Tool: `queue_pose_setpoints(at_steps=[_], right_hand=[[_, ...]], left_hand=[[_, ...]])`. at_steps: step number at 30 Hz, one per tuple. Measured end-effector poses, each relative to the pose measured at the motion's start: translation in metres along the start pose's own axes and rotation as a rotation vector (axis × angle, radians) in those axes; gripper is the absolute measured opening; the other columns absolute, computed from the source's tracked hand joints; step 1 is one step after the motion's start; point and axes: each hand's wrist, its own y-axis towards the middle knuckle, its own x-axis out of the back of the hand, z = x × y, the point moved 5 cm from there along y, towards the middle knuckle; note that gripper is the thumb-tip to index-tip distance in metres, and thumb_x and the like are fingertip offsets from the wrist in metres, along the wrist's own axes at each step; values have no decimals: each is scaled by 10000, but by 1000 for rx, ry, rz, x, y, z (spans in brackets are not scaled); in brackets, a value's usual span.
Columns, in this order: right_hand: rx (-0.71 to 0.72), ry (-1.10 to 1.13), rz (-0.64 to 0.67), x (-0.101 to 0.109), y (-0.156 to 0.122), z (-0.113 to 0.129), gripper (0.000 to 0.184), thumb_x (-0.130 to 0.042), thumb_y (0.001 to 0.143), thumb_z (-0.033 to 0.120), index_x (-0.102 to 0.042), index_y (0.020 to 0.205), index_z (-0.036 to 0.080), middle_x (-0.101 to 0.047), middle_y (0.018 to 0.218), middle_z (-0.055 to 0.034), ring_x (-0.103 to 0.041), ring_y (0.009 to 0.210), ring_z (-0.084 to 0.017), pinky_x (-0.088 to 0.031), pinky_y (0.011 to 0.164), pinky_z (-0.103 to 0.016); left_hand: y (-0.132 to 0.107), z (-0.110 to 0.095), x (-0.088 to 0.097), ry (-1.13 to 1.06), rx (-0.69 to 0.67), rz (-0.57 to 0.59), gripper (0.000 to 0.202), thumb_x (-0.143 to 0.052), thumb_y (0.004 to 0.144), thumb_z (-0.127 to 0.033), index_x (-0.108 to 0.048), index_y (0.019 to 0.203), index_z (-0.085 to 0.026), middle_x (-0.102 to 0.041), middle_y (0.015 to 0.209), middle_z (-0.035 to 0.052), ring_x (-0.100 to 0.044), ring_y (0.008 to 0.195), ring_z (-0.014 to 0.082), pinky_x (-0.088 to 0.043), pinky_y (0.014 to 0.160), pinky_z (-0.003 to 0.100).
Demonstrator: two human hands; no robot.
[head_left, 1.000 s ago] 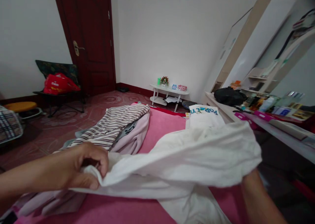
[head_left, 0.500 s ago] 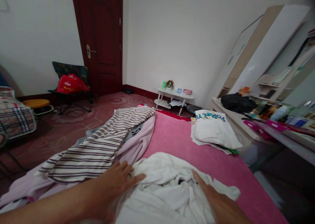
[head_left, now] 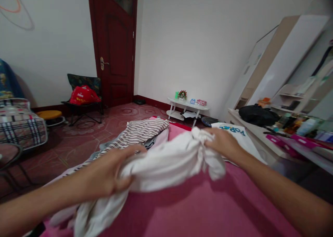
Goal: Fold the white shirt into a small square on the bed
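A bunched white garment hangs between my two hands above the pink bed cover; its exact kind does not show. My left hand grips it at the left, and one end droops below that hand. At the other side my right hand is closed on a gathered part, with a loose fold dangling beneath. Both hands are slightly blurred. Beyond my left hand lies a striped garment on top of other clothes. Partly behind my right hand is a stack of white clothes with printed letters.
A dresser with a black bag and bottles stands on the right. Farther back are a low white table, a folding chair with a red bag, a yellow stool and a dark red door.
The white garment has been lifted off the bed and stretched sideways between both hands. My hands have risen and closed on it. The view has shifted slightly.
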Motion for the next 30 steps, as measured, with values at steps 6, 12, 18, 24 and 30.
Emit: queue_pose_setpoints(at_steps=[6,12,18,24,30], right_hand=[[-34,156,-494,-23,49,0,367,-498,790,211,-622,1126,130,-592,1127,-134,-620,880,-204,-472,878,-357],[-42,17,108,-189,-58,-26,442,-525,814,239,-589,1245,167,-484,1388,-153,-431,1294,-296,-356,1059,-463],[-112,7,73,-204,-91,-38,447,-429,890,303,-561,1297,173,-506,1389,-112,-433,1301,-263,-298,1112,-440],[-116,103,13,-198,-86,-37,416,-449,867,273,-604,1236,161,-535,1351,-130,-460,1269,-271,-319,1098,-442],[-277,505,-189,-195,-97,-67,323,-446,823,240,-604,1098,180,-646,1139,-108,-607,1056,-213,-456,968,-372]], left_hand=[[100,65,27,318,79,-246,589,-529,768,-257,-446,1351,-258,-450,1362,69,-558,1112,245,-437,942,353],[112,130,-86,416,93,7,566,-468,776,-118,-530,1321,-255,-541,1269,114,-515,1139,276,-380,997,422],[111,122,-85,505,111,15,516,-434,811,-114,-559,1293,-249,-554,1228,132,-516,1110,300,-372,976,480],[138,2,-97,464,-121,-53,301,-492,835,-209,-694,1058,-204,-508,1342,117,-405,1273,332,-265,1080,515],[157,-63,-212,24,-146,158,428,-380,898,-239,-584,1272,-204,-596,1266,110,-564,1152,226,-424,1001,357]])
